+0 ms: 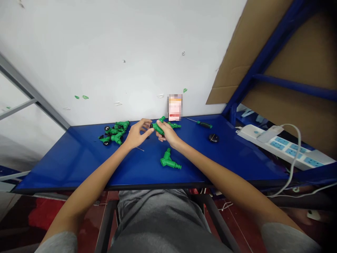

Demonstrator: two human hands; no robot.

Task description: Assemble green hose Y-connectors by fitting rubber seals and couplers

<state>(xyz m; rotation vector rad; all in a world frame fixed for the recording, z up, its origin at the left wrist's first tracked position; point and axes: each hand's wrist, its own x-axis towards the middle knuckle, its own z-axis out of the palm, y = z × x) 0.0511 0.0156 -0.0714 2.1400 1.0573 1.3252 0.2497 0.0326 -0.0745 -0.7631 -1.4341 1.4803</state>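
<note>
A green Y-shaped hose connector (159,127) is gripped in my right hand (168,134), its black end turned left. My left hand (138,134) is beside that black end, thumb and fingers apart; whether a fingertip touches it is hard to tell. Another green Y connector (170,160) lies on the blue table nearer me, below my right hand. Behind my right hand, part of a further green connector (175,125) shows. To the left of my left hand lies a pile of green connectors (116,133), some with black fittings. A thin metal rod (140,149) lies by my left wrist.
On the right of the blue table (226,158) are a screwdriver (204,124) and a small round black object (213,137). A white power strip (284,146) with a cable stands at the right edge. A blurred card (175,108) leans on the white wall behind.
</note>
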